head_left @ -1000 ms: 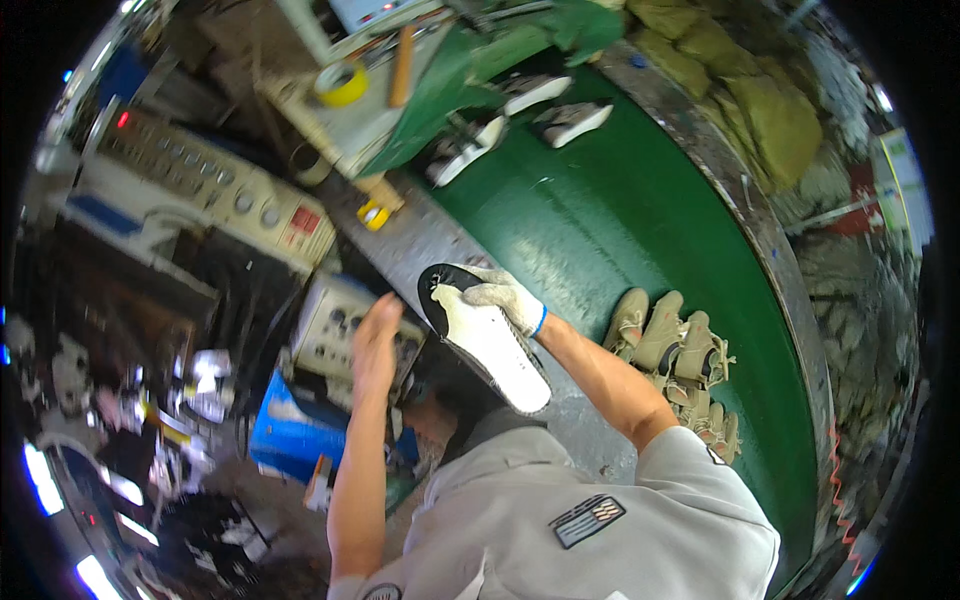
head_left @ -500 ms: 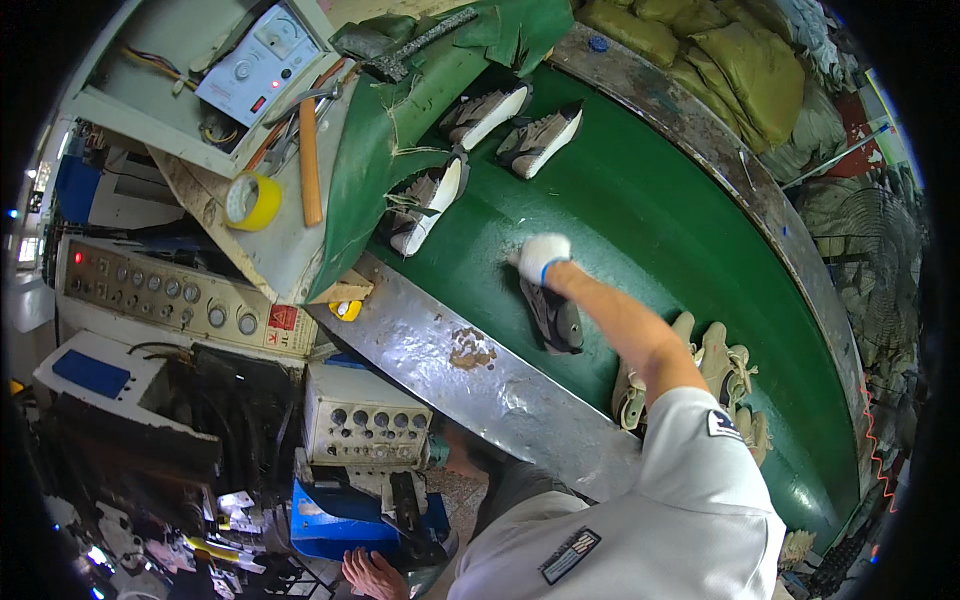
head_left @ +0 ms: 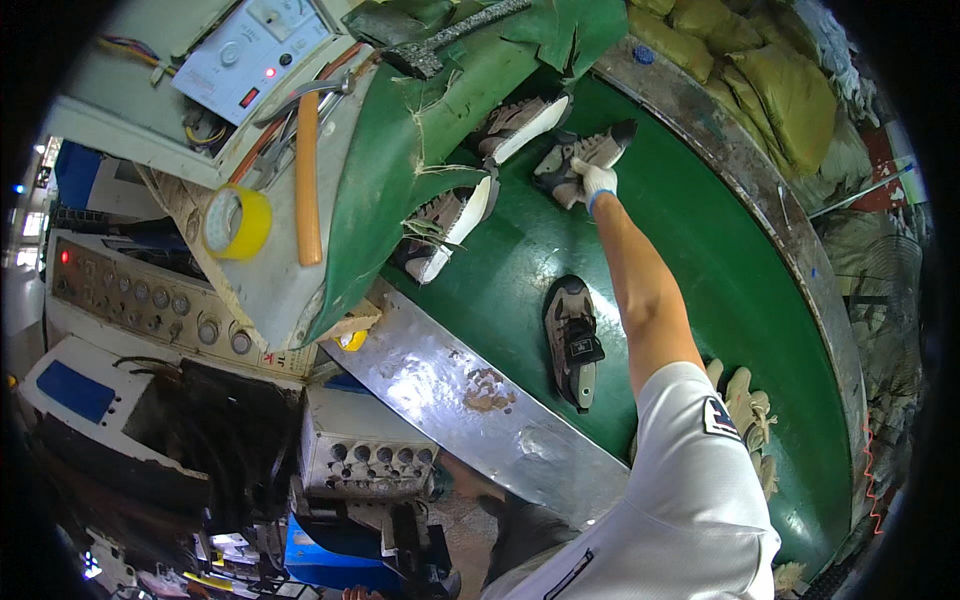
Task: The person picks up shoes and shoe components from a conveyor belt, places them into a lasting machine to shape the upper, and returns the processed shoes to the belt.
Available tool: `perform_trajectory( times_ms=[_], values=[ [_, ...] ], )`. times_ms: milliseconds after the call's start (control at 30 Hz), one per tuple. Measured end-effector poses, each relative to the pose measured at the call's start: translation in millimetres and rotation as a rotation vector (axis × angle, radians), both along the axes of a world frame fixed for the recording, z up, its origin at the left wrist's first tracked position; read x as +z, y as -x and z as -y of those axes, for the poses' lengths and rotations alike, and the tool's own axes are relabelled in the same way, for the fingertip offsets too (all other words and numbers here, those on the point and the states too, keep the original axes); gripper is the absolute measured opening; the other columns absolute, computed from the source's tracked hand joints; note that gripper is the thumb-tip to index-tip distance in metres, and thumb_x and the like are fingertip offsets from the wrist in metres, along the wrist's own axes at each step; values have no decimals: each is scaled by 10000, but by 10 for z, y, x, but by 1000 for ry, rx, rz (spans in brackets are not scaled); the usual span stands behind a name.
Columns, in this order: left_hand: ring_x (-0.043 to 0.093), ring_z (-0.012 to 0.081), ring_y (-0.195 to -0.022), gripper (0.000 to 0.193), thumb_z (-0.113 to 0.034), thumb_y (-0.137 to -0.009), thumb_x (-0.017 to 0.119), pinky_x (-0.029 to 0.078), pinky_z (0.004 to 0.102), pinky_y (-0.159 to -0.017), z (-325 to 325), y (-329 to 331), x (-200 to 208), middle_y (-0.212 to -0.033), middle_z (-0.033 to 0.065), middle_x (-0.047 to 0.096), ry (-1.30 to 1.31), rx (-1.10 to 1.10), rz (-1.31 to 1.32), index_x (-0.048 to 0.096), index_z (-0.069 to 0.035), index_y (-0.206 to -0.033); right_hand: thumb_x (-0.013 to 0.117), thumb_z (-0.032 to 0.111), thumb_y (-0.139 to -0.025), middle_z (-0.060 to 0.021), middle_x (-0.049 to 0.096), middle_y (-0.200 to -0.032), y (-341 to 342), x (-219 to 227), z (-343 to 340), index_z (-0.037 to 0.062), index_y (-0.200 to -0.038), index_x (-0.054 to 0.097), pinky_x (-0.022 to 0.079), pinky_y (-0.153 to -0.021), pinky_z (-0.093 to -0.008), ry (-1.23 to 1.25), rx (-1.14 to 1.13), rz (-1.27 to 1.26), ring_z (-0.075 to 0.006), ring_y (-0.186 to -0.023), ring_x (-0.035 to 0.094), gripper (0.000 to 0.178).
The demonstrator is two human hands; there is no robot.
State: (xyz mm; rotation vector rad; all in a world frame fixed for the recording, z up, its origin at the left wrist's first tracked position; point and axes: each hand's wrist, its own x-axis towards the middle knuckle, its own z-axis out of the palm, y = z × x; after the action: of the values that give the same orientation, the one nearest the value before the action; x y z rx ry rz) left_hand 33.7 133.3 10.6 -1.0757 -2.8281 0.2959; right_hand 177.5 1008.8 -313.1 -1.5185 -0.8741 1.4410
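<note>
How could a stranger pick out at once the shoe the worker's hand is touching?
Start at the long, glossy green work surface. Follow it up the picture to the torn green sheet, where three grey-brown shoes lie near one another. Yours is the rightmost grey-brown shoe, the only one with the white-gloved right hand on it.

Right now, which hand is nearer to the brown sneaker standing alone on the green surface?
Right. The gloved right hand grips another sneaker beyond the brown sneaker; the left hand, barely visible, is farther, at the picture's bottom edge.
</note>
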Motion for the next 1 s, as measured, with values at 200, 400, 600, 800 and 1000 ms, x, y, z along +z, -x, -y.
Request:
perform_trajectory(
  times_ms=[200, 400, 600, 800, 1000],
  values=[
    [636, 360, -1142, 245, -208, -945, 663, 445, 492, -1033, 45, -108, 83, -1107, 166, 732, -63, 92, 35, 730, 11, -1031, 733, 155, -889, -128, 642, -1078, -397, 782, 1854, 18, -1221, 588, 539, -872, -480, 205, 363, -742, -300, -950, 635, 387],
    [681, 287, -942, 213, -91, -946, 648, 521, 374, -875, -53, 266, -77, -1053, 153, 720, -568, 312, 430, 694, 30, -1116, 620, 381, -974, -167, 630, -1331, -124, 1776, 4227, 21, -1420, 502, 457, -1072, -513, 539, 447, -1406, -317, -1179, 623, 585],
    [715, 244, -992, 525, -309, -1036, 581, 563, 350, -878, -590, 915, 275, -1261, 160, 666, -1266, 341, 1302, 498, 47, -1412, 641, 309, -987, -151, 675, -1224, 653, 2567, 5879, -32, -1360, 544, 563, -944, -371, 496, 905, -993, -232, -1060, 685, 515],
    [719, 174, -867, 388, -227, -1007, 618, 587, 341, -797, 410, 1369, 304, -1040, 86, 735, -1476, 400, 1470, 626, 44, -1284, 706, 280, -938, -130, 615, -1345, 1321, 3455, 7094, -10, -1492, 421, 521, -996, -351, 593, 1235, -848, -220, -1166, 626, 687],
    [671, 122, -695, 223, -106, -913, 730, 589, 271, -632, 1317, 1499, 179, -858, 48, 716, -1721, 725, 1158, 719, 31, -1089, 640, 230, -964, -88, 627, -1293, 1865, 3678, 7865, -13, -1443, 489, 481, -991, -312, 544, 1312, -612, -167, -1125, 608, 558]
  ],
)
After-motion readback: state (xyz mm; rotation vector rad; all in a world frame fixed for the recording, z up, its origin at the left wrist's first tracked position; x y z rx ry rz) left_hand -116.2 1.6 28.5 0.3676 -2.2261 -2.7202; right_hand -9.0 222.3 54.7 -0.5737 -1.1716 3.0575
